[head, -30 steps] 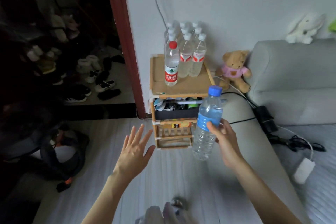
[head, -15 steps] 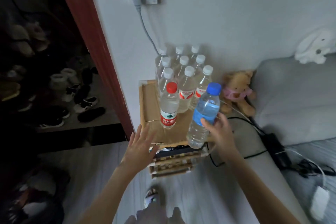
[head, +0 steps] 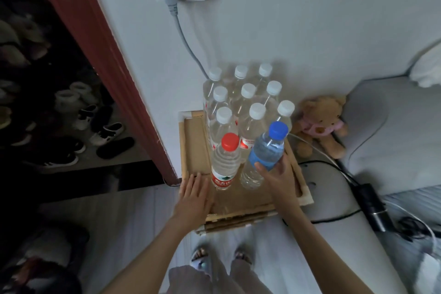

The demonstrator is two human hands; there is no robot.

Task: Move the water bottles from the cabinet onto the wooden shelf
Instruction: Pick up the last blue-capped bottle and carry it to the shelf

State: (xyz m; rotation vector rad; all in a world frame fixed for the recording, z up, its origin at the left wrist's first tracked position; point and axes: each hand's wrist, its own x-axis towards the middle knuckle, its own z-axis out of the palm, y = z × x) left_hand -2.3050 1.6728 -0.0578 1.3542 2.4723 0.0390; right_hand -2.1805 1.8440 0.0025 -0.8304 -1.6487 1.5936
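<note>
- Eleven water bottles are on or over the wooden shelf (head: 193, 148): nine white-capped bottles (head: 248, 107) in three rows of three at the shelf's back by the wall, one red-capped bottle (head: 225, 162) just in front of them, and one blue-capped bottle (head: 266, 153) beside the red-capped one.
- Two hands are at the shelf's front edge. The right hand (head: 278, 176) has its fingers and thumb curled round the blue-capped bottle at its label, the bottle tilted with its base down at the shelf top; whether the base touches cannot be told.
- The left hand (head: 194, 194) lies flat, fingers straight and together, on the shelf's front left part, just beside the red-capped bottle and holding nothing.
- The blue-capped bottle is clear plastic with a blue label band; the red-capped one carries a red label low on its body.
- One teddy bear (head: 319, 124) sits to the shelf's right.
</note>
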